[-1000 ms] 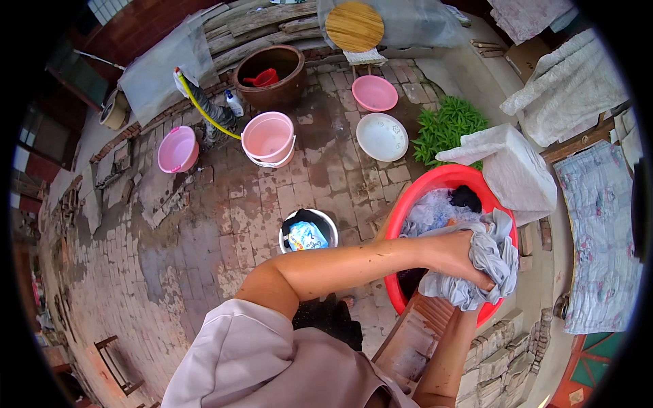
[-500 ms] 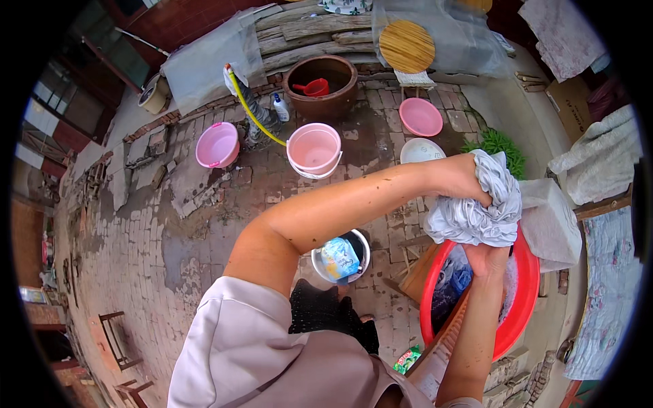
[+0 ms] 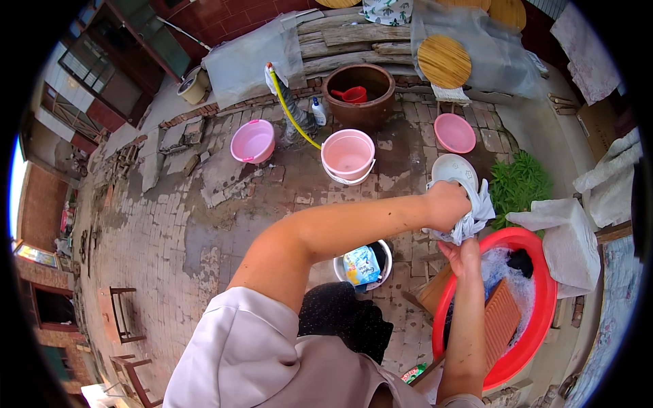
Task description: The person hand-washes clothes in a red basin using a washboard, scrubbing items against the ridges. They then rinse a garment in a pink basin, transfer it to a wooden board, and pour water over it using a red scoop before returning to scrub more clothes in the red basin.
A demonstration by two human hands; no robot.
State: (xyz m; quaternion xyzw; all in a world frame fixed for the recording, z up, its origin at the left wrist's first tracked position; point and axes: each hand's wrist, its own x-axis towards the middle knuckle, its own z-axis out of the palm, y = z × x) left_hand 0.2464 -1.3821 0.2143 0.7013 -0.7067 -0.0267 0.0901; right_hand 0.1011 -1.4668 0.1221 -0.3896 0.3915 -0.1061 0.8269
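– in the head view, where's the cloth point(image 3: 479, 212)?
– bunched up between the hands, near the rim of the red tub point(image 3: 548, 292), with the white bowl point(image 3: 454, 168) partly hidden behind it.
– the left hand point(image 3: 447, 205)?
– its grip is clenched around the cloth, knuckles up.
– and the right hand point(image 3: 465, 256)?
– just below, at the cloth's lower edge, fingers partly spread; i cannot tell whether that grip has hold of any of it.
– what's in the tub?
– suds point(image 3: 527, 292), something black point(image 3: 520, 262), and a ribbed washboard point(image 3: 502, 318), tilted, beside the right forearm.
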